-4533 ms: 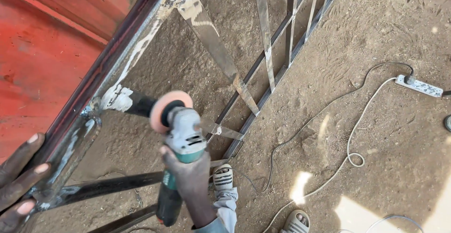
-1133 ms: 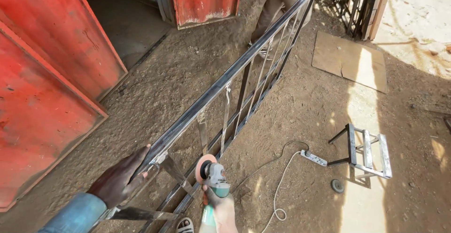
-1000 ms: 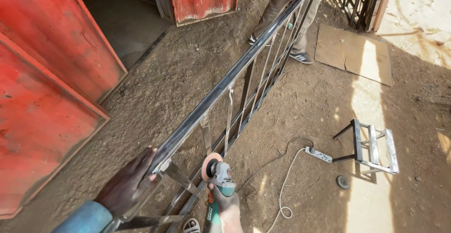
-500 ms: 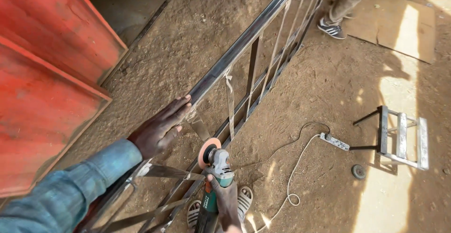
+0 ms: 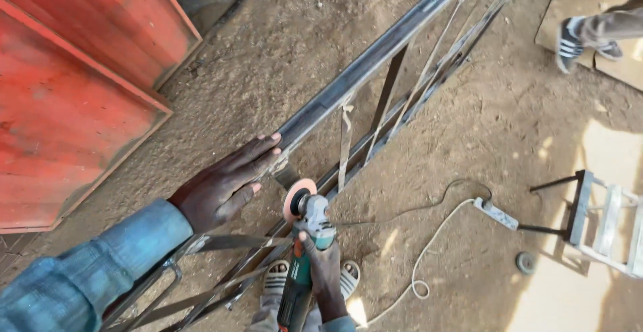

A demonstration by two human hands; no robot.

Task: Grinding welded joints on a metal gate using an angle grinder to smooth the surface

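A long steel gate frame (image 5: 375, 60) with flat bars stands on edge, running from lower left to upper right over the dirt. My left hand (image 5: 224, 181) rests flat on its top tube, fingers spread along the metal. My right hand (image 5: 325, 272) grips the body of a green and black angle grinder (image 5: 305, 238). The grinder's pinkish disc (image 5: 298, 198) sits just below my left fingers, close to a flat bar near the top tube. My blue sleeve fills the lower left corner.
Red sheet-metal panels (image 5: 74, 84) lean at the left. A white power strip (image 5: 497, 213) and its cable (image 5: 422, 265) lie on the dirt at the right, beside a small metal stand (image 5: 603, 221). Another person's feet (image 5: 589, 34) stand at the upper right. My sandalled feet (image 5: 278, 278) are below the frame.
The view has dropped closer to the frame. My left hand slid up the top tube and now lies flat on it. The grinder stays held near the same flat bar.
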